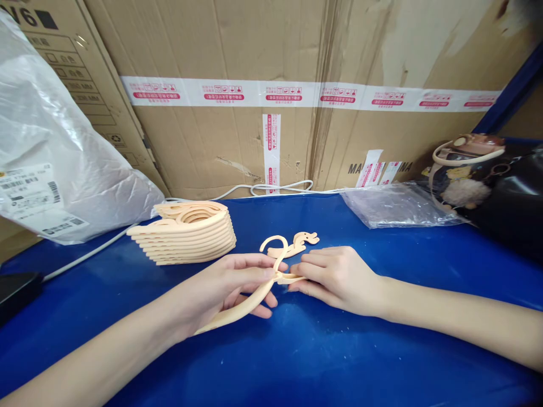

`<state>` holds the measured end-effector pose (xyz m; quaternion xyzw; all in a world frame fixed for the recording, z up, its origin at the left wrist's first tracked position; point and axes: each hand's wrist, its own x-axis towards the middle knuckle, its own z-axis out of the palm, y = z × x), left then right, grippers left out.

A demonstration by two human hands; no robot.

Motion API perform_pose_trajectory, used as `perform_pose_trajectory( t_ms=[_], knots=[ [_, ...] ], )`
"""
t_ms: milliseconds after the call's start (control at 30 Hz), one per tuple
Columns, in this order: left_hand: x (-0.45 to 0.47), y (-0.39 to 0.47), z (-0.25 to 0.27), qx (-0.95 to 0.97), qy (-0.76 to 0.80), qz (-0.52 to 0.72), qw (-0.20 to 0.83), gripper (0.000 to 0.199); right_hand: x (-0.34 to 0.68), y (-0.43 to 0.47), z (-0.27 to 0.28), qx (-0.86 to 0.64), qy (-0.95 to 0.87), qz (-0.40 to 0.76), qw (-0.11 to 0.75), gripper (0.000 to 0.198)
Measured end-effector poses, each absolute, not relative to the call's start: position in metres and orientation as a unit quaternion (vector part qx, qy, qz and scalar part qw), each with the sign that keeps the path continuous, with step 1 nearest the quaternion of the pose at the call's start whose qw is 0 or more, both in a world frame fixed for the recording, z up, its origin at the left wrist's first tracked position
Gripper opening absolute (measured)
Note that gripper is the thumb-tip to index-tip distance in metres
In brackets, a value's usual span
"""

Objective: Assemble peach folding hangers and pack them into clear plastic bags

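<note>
Between my hands is a cream plastic clothes hanger (241,308), its curved hook pointing up and away from me. My left hand (241,282) grips it near the base of the hook, thumb on top, with one long arm of the hanger running down toward my wrist. My right hand (335,277) pinches the short part that sticks out to the right of the hook; the fingers hide its end. Just behind the hook lies a loose cream animal-shaped piece (299,244) on the blue table. A neat stack of cream hanger pieces (186,240) stands behind my left hand.
Large cardboard boxes (220,45) with printed tape wall off the back of the blue table (297,362). A white plastic parcel bag (63,141) leans at the left. A clear plastic bag (394,206), a drinking bottle (462,169) and a black bag (513,192) are at right. White cable (93,251) runs behind.
</note>
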<state>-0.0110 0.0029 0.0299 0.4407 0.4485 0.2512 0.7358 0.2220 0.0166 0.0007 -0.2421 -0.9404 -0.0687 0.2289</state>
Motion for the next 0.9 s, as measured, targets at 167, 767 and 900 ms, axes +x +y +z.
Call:
perform_pose_trajectory(
  t_ms=[167,767,900],
  knots=[
    [-0.0129,0.0032,0.0279,0.438,0.452,0.249,0.736,0.026,0.2215,0.0157,0.0019,-0.244,-0.941,-0.07,0.223,0.043],
    [-0.0127,0.0047,0.0272,0.463,0.457,0.266,0.711,0.019,0.2226,0.0147,-0.0016,-0.221,-0.945,-0.102,0.217,0.043],
    [-0.0108,0.0045,0.027,0.476,0.461,0.263,0.701,0.022,0.2232,0.0145,-0.0022,-0.227,-0.947,-0.104,0.204,0.045]
  ],
)
